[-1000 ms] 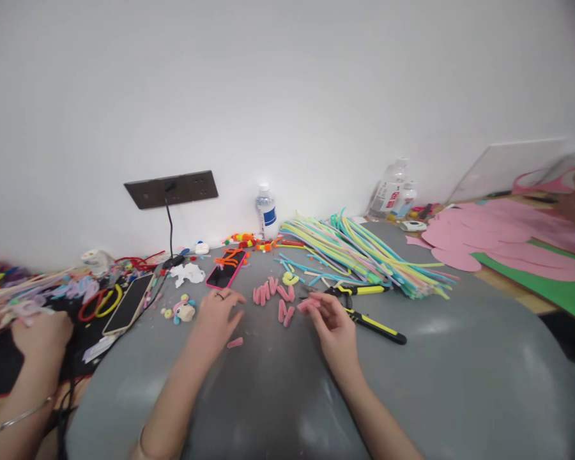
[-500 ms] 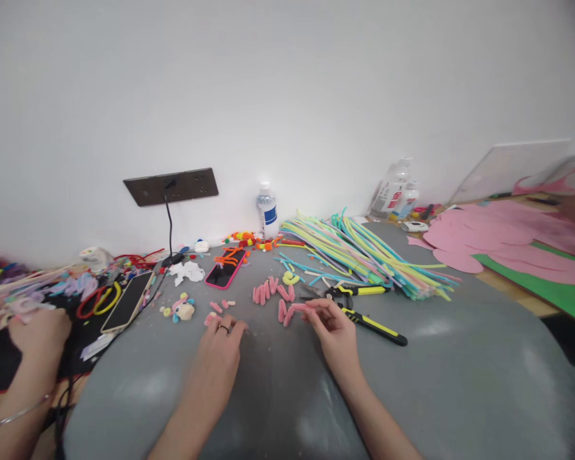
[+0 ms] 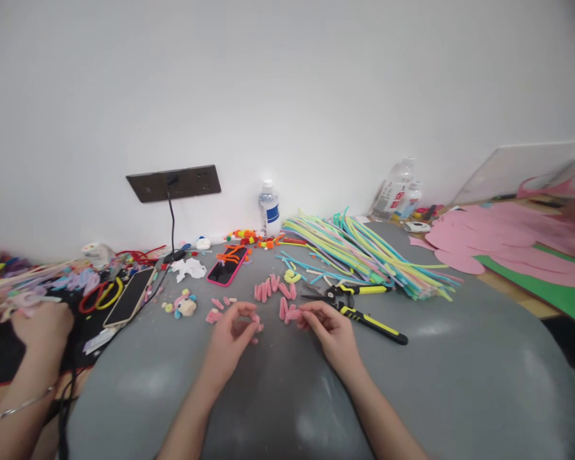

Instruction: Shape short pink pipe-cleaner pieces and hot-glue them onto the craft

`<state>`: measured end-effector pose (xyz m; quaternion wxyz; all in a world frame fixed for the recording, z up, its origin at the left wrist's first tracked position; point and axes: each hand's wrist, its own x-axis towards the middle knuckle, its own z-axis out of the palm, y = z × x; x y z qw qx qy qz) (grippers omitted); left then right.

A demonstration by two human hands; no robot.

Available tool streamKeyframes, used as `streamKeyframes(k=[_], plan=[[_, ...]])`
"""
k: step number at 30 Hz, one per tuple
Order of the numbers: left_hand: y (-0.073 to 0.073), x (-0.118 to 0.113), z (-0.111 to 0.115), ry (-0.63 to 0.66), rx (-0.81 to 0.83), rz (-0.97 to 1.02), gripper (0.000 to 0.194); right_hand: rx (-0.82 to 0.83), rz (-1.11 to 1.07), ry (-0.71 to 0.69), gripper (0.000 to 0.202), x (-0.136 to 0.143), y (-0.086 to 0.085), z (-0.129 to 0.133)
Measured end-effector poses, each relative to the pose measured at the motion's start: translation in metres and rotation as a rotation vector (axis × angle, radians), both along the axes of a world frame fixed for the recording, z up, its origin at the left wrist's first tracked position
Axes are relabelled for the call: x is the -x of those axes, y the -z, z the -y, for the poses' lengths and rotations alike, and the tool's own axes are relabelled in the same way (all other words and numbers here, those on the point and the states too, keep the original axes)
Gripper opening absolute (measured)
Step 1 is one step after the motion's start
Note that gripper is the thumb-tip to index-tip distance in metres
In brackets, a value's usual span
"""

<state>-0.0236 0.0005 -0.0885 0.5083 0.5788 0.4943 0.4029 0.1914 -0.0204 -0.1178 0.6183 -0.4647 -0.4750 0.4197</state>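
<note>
Pink pieces [image 3: 263, 292] lie in a loose cluster on the grey table [image 3: 441, 390], just beyond and between the person's hands. At far left, another person's hand [image 3: 43, 326] is over a black mat [image 3: 84, 319], near red-and-yellow scissors [image 3: 109, 295]. Next come a pale-edged phone [image 3: 129, 298], a cable [image 3: 172, 223] plugged into the wall socket [image 3: 189, 182], a crumpled white scrap [image 3: 190, 269] and a small toy [image 3: 185, 305]. Orange strips [image 3: 230, 255] rest across a pink-edged phone [image 3: 226, 271]. The left hand [image 3: 227, 345] has its fingertips pinched around a pink bit [image 3: 257, 323]. Behind the cluster an upright bottle [image 3: 269, 211] stands by the wall, and a yellow curl [image 3: 292, 276] lies beside the pieces. The right hand [image 3: 334, 332] grips a pink stub [image 3: 293, 315] between thumb and fingers, near the cluster's front end. Just beyond that hand lie yellow-and-black pliers [image 3: 374, 324], their jaws pointing left. Behind them spreads a bundle of pastel stems [image 3: 364, 249]; farther right are two clear bottles [image 3: 397, 193], then pink paper [image 3: 489, 233] overlapping a green sheet [image 3: 541, 289].
</note>
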Motion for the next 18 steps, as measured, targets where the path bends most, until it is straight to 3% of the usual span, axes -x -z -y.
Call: streamKeyframes(k=[3,8,13,18], plan=[[0.007,-0.009,-0.001,-0.006,0.091,0.161,0.034,0.008,0.024,-0.156,0.034,-0.003,-0.001,0.0],[0.01,-0.016,0.0,0.0,0.13,0.261,0.038,-0.005,0.013,-0.301,0.025,-0.002,-0.007,-0.001],[0.009,-0.023,-0.001,0.0,0.177,0.293,0.04,0.121,0.062,-0.361,0.029,0.0,-0.013,-0.002],[0.011,-0.024,-0.002,0.088,0.168,0.243,0.029,0.117,0.133,-0.339,0.035,0.002,-0.014,-0.004]])
